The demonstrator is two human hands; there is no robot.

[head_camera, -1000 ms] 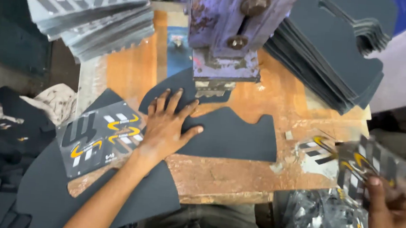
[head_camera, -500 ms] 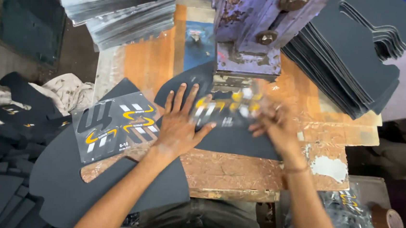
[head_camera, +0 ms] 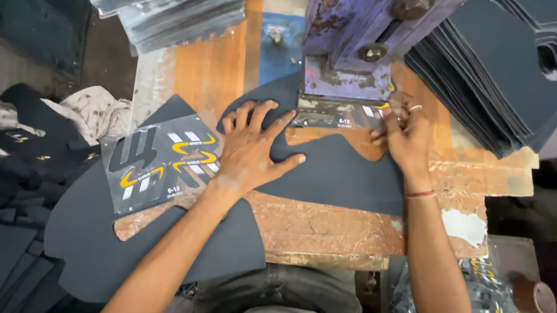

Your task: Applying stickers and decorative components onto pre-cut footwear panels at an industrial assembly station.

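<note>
bare forearms, right grip (head_camera: 408, 130) (ring, red wrist thread)

Dark grey sheet (head_camera: 337, 174) on an orange-brown wooden table (head_camera: 212, 72) — worn, peeling at the front edge. Purple-blue press (head_camera: 353, 43), rust-flecked. Grey printed panel (head_camera: 159, 160) with black, white and yellow stripes — yellow ones curved. Red thread around the right hand's (head_camera: 408, 130) wrist.

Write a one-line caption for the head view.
Left hand flattens a dark fabric piece while right hand slides a printed film under the purple press.

Matt dark cloth sheet (head_camera: 337, 174), worn rough wooden bench (head_camera: 326, 223), chipped purple-painted metal press (head_camera: 361, 37), glossy printed transfer (head_camera: 162, 160)
</note>
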